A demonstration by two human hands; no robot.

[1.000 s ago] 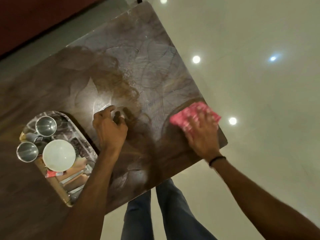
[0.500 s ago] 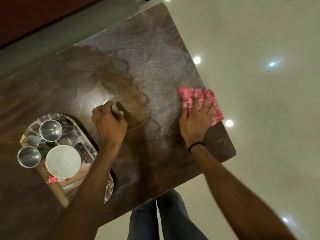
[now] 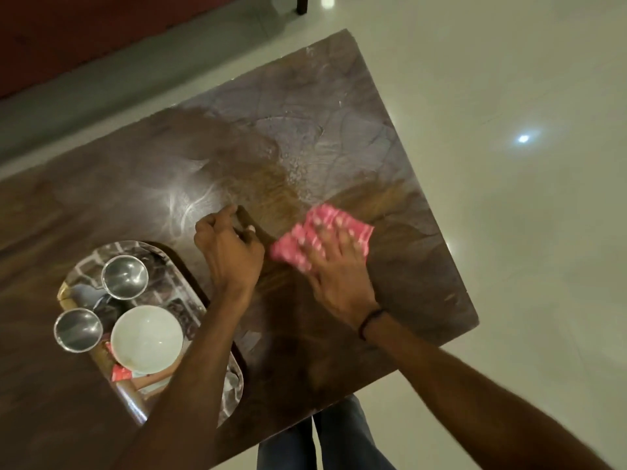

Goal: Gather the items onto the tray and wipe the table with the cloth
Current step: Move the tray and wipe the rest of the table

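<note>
A pink checked cloth point(image 3: 353, 228) lies flat on the dark wooden table point(image 3: 339, 137), and my right hand point(image 3: 336, 276) presses on it with fingers spread. My left hand point(image 3: 227, 252) rests on the table just left of the cloth, fingers curled under, with nothing visible in it. A shiny oval tray point(image 3: 159, 252) sits at the left and carries two steel cups point(image 3: 125, 277) point(image 3: 78, 330), a white bowl point(image 3: 146, 339) and a red packet point(image 3: 119, 374). My left forearm hides the tray's near right part.
Wet wipe streaks cover the far right part of the table. The table's right corner point(image 3: 475, 322) and near edge drop to a glossy pale floor point(image 3: 526, 232). My jeans-clad legs point(image 3: 325, 442) stand at the near edge. A dark furniture leg point(image 3: 302, 3) stands beyond the table.
My right hand has slid the cloth leftward from the table's right edge toward my left hand. My left hand has stayed in place on the table.
</note>
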